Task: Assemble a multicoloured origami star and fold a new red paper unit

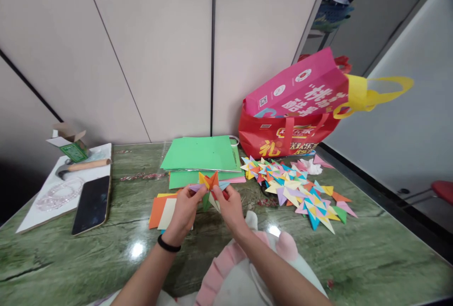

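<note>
A multicoloured folded paper star [208,181] is held up between both hands over the table. My left hand [184,209] pinches its left side, near a purple and a yellow point. On the other side my right hand [230,207] grips it by the red and blue points. Green and cream points hang down between the hands. Just below and left of the star lie loose paper squares [160,211] in orange, cream and yellow. Behind it is a stack of green paper sheets [200,153]. A heap of folded paper stars [304,193] spreads to the right.
At left, a white board [35,211] bears a hammer [88,165], a clear beaded coil [58,195] and a small green box [74,148]; a phone [91,204] overlaps its edge. A red bag [255,134] stands back right. A plush toy [230,273] sits below my arms.
</note>
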`<act>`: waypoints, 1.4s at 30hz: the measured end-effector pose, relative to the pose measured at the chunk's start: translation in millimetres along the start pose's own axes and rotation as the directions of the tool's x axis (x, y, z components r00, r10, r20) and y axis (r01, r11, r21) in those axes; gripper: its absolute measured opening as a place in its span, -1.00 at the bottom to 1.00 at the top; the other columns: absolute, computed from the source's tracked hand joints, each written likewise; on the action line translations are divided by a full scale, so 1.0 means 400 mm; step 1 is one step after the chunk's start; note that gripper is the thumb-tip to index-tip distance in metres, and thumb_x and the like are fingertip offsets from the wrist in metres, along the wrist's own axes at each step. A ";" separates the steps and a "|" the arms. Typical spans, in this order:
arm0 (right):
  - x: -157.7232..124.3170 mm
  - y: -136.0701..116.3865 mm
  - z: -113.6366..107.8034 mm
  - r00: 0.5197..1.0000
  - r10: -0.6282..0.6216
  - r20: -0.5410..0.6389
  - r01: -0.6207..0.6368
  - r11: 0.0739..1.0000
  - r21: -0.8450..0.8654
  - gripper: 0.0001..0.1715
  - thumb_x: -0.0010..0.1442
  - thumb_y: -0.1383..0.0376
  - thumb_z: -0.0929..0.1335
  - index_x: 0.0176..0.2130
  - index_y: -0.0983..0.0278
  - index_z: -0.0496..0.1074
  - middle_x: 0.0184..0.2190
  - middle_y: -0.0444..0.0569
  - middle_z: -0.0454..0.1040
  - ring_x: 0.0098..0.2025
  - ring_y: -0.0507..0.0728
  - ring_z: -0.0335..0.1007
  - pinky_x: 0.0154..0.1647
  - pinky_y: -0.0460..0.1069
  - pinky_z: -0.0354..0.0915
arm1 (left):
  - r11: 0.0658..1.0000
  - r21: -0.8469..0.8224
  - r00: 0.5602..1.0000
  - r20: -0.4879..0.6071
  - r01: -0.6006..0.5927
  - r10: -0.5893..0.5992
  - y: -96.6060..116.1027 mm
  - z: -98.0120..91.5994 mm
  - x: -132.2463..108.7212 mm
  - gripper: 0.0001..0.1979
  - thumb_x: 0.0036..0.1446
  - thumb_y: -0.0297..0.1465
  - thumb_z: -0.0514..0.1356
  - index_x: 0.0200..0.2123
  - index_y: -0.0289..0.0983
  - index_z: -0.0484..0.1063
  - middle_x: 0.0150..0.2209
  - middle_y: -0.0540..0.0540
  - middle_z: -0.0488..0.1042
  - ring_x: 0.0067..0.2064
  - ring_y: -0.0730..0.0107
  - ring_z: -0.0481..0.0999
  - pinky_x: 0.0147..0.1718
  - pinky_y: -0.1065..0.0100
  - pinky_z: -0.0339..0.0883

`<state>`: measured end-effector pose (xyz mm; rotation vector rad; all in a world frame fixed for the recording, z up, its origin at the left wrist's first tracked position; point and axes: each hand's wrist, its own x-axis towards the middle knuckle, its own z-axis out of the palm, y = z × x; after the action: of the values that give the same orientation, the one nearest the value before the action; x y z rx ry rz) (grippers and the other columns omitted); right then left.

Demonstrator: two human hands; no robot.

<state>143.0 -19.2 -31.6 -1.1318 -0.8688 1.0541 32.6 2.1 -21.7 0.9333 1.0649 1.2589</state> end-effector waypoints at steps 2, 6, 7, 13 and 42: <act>-0.001 -0.004 0.000 0.999 -0.008 0.045 0.010 0.999 -0.043 -0.65 0.00 0.07 0.35 -0.41 0.33 0.38 -0.53 -0.12 0.43 -0.48 0.05 0.34 -0.46 -0.07 0.31 | 0.997 -0.069 0.999 -0.007 0.031 -0.032 -0.001 0.004 -0.001 -0.70 -0.31 -0.31 0.37 -0.47 -0.35 0.44 -0.51 -0.01 0.46 -0.46 0.47 0.39 -0.45 0.44 0.23; 0.003 -0.022 -0.010 0.964 0.144 0.224 -0.158 0.987 0.043 -0.52 -0.19 0.10 0.45 -0.29 0.33 0.38 -0.43 -0.06 0.50 -0.48 0.10 0.39 -0.52 -0.01 0.38 | 0.997 -0.018 0.997 0.036 0.074 -0.074 0.013 -0.006 0.000 -0.67 -0.31 -0.29 0.37 -0.45 -0.36 0.43 -0.52 -0.01 0.45 -0.48 0.44 0.40 -0.44 0.39 0.26; 0.005 -0.025 -0.013 0.956 0.165 0.244 -0.182 0.982 0.051 -0.50 -0.22 0.11 0.47 -0.29 0.32 0.38 -0.42 -0.06 0.50 -0.49 0.10 0.40 -0.51 0.01 0.39 | 0.997 0.016 0.996 0.052 0.072 -0.072 0.018 -0.011 0.001 -0.66 -0.31 -0.29 0.37 -0.45 -0.36 0.42 -0.52 -0.01 0.45 -0.48 0.44 0.40 -0.45 0.40 0.26; 0.014 -0.023 -0.027 0.949 0.170 0.267 -0.171 0.985 -0.018 -0.51 -0.21 0.10 0.47 -0.28 0.30 0.40 -0.46 -0.09 0.49 -0.52 0.10 0.40 -0.51 0.03 0.43 | 0.947 0.275 0.983 -0.034 -0.164 0.180 0.039 -0.039 0.014 -0.66 -0.24 -0.28 0.34 -0.38 -0.31 0.36 -0.48 0.02 0.41 -0.46 0.46 0.41 -0.51 0.46 0.25; 0.022 -0.037 -0.043 0.910 0.074 0.408 -0.037 0.994 -0.098 -0.60 -0.14 0.18 0.44 -0.26 0.28 0.39 -0.40 -0.11 0.48 -0.50 0.07 0.37 -0.57 -0.03 0.40 | 0.882 0.365 0.948 0.220 -0.298 0.229 0.061 -0.058 0.021 -0.66 -0.15 -0.37 0.27 -0.22 -0.27 0.37 -0.56 0.08 0.34 -0.50 0.49 0.35 -0.51 0.46 0.24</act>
<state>164.7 -16.7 -20.9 -1.0263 -1.2319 1.3411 3.6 12.4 -5.4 1.5135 1.1006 1.1752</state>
